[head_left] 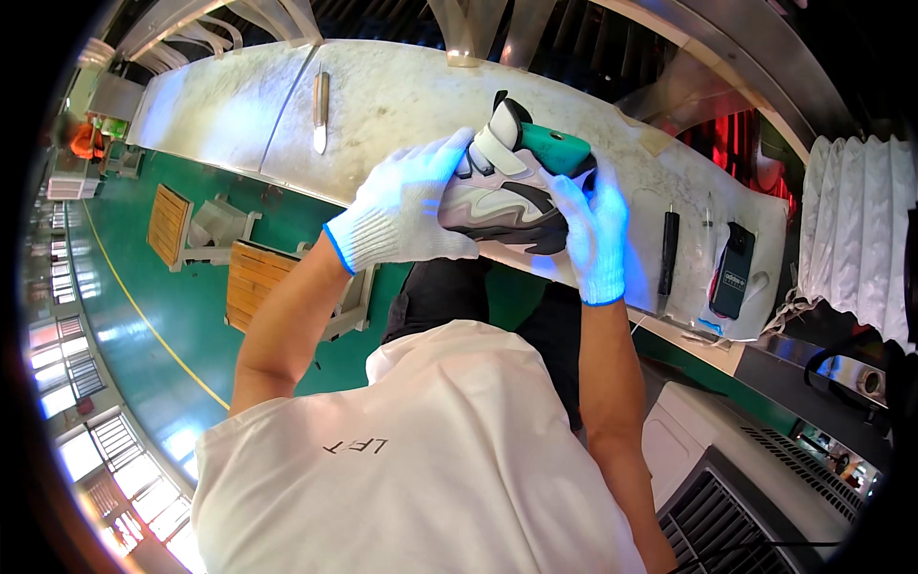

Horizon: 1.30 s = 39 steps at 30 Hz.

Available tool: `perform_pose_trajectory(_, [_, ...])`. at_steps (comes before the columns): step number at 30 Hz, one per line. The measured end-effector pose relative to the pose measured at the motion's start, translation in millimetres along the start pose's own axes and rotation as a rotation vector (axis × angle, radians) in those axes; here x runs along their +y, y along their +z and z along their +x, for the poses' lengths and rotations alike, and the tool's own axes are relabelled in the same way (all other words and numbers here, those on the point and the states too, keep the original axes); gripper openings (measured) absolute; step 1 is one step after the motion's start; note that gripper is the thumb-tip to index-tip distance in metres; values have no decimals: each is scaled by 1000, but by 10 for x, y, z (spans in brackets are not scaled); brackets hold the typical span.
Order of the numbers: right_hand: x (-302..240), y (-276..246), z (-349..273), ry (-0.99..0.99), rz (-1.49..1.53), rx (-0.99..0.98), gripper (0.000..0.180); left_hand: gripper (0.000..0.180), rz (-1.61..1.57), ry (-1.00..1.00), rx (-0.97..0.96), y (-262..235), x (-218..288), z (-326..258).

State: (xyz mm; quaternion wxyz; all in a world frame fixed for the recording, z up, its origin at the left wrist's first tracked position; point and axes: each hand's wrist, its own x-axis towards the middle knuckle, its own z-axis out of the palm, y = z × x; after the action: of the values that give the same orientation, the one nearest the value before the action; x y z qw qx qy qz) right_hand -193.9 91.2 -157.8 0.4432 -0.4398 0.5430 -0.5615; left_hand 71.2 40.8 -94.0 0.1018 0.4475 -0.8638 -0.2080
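Your left hand (406,206), in a white knit glove with a blue cuff, is closed round the toe end of the shoe (507,196). Your right hand (598,239), gloved alike, is curved round the heel end, its thumb laid along the near side. Both hands therefore hold the same shoe; some of your fingers are hidden behind it.

The shoe is in front of you, over the near edge of the bench (382,91). Whether it touches the bench cannot be told. Its upper is grey and white, its dark sole (545,241) turned toward you and its opening away from you. A pale strap (499,153) crosses the instep, and a teal last (555,150) stands out of the opening, just beside your right hand. Bright bluish light falls on both gloves.

On the bench, well to the left of the shoe, lies a knife (321,113) with a wooden handle, its blade pointing toward you. To the right of your right hand lies a slim black tool (668,253); farther right is a black phone (732,271). A small clear item between these two is too indistinct to identify.

Beyond the bench's right end hangs a white pleated hose (854,230). On your left, two stools (263,285) with slatted wooden tops stand on the green floor (129,253), near a yellow line (139,308).
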Motion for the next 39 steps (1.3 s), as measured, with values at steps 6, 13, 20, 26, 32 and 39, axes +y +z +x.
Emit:
perform_pose_trajectory(6, [122, -229, -698, 7, -196, 336, 33, 104, -271, -104, -127, -234, 132, 175])
perform_pose_trajectory(13, [-48, 14, -1215, 185, 353, 291, 78, 41, -1274, -270, -427, 125, 266, 833])
perform_pose_trajectory(20, [-293, -396, -866, 234, 392, 424, 77, 49, -1604, -448, -304, 782, 1526, 1542])
perform_pose_trajectory(26, [-183, -1587, 139, 122, 605, 615, 41, 90, -1350, -121, -384, 1203, 1696, 2025])
perform_pose_trajectory(32, [-574, -2685, 1323, 184, 691, 943, 35, 85, -1449, -207, -331, 1404, 1035, 1545])
perform_pose_trajectory(39, [-653, -2869, 2063, 300, 528, 1146, 51, 63, -1400, -285, -374, 960, 442, 1135])
